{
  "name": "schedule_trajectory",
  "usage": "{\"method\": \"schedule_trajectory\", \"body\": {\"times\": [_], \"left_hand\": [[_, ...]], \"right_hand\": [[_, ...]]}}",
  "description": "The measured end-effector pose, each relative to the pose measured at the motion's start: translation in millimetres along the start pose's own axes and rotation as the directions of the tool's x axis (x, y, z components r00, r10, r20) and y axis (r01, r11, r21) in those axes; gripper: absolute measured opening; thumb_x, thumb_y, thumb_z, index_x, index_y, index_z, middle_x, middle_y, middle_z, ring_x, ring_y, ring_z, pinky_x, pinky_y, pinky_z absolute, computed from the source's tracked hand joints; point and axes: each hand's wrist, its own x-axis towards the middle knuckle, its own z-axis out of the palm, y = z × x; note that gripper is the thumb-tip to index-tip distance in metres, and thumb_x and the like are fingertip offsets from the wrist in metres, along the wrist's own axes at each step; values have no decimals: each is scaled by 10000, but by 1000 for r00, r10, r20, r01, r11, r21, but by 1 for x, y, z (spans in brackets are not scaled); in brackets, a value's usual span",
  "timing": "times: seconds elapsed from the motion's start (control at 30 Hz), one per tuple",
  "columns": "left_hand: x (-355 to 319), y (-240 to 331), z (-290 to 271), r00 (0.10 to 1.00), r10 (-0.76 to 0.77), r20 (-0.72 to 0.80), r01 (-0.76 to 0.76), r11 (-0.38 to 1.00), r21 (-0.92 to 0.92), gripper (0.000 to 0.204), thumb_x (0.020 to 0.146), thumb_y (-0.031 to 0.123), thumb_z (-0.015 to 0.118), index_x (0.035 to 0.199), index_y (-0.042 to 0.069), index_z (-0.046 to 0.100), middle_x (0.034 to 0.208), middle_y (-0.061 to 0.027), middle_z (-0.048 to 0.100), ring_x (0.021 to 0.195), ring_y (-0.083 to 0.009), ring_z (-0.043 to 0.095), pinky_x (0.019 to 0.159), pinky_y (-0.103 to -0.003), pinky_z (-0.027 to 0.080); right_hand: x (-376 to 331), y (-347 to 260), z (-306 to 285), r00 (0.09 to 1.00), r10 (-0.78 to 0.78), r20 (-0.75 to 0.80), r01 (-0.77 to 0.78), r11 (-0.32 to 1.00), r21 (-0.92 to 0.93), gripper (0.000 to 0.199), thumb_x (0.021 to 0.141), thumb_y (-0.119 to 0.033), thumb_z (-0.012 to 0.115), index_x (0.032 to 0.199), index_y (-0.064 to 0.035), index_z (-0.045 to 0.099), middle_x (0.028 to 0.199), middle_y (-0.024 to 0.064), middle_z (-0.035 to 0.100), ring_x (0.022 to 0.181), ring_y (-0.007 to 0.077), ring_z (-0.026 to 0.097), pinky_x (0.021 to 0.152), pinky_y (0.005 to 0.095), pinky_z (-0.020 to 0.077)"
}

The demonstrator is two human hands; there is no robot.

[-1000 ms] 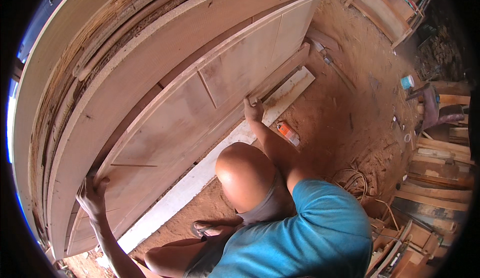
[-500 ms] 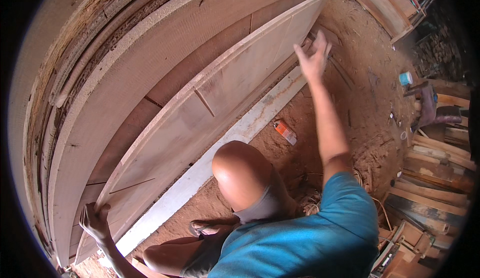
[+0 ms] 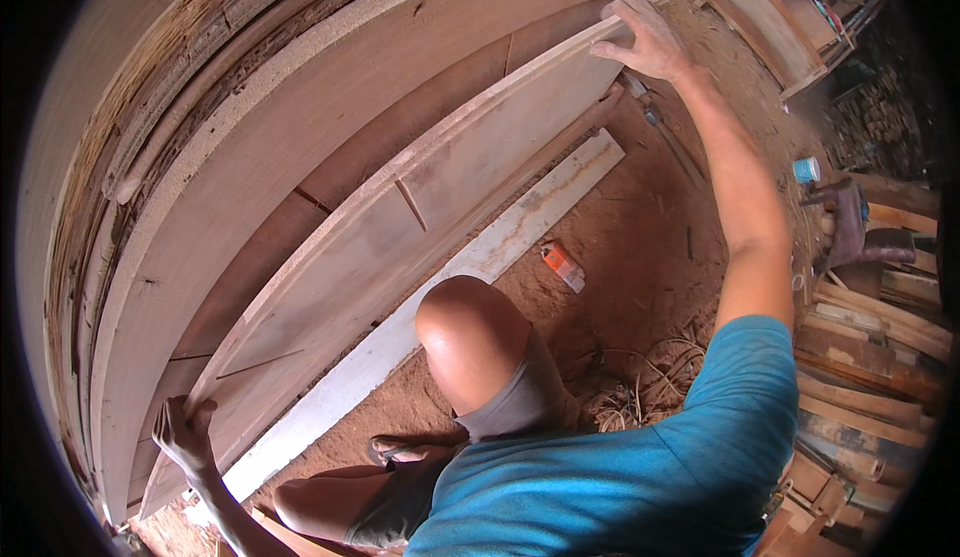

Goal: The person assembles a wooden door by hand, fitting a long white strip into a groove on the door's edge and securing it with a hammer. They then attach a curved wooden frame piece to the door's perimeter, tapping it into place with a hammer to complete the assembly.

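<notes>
The panel (image 3: 480, 147) runs slantwise from lower left to upper right, in front of the boards (image 3: 300, 127) that stand behind it to the left. The left hand (image 3: 183, 437) is at its lower-left end, the right hand (image 3: 648, 42) at its upper-right end. A plank (image 3: 560, 192) lies on the ground (image 3: 650, 227) along the panel's near side. Just right of the plank is a packet (image 3: 562, 266), with the knee (image 3: 472, 327) to its left. Nearer the person lies a cord (image 3: 640, 397); the timber pile (image 3: 875, 392) is at the far right, with a cup (image 3: 806, 170) beyond it.
</notes>
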Motion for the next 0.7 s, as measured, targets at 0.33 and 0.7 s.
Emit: {"method": "schedule_trajectory", "body": {"times": [0.33,0.7], "left_hand": [[16,3,-5,998,-17,67,17,1000,-9,652,841,672,665,776,34,551,661,-130,556,590,-350,572,574,-457,441],[0,-17,6,994,-62,91,63,998,-6,638,825,653,693,786,29,563,671,-148,558,597,-387,568,566,-480,434]], "right_hand": [[12,13,0,997,-72,40,75,993,-86,646,819,-630,755,1036,-37,616,1046,91,575,1066,314,539,948,446,444],[13,26,14,988,-155,-3,155,987,-35,607,809,-590,779,1035,-51,616,1033,103,605,1020,321,551,960,423,400]]}}
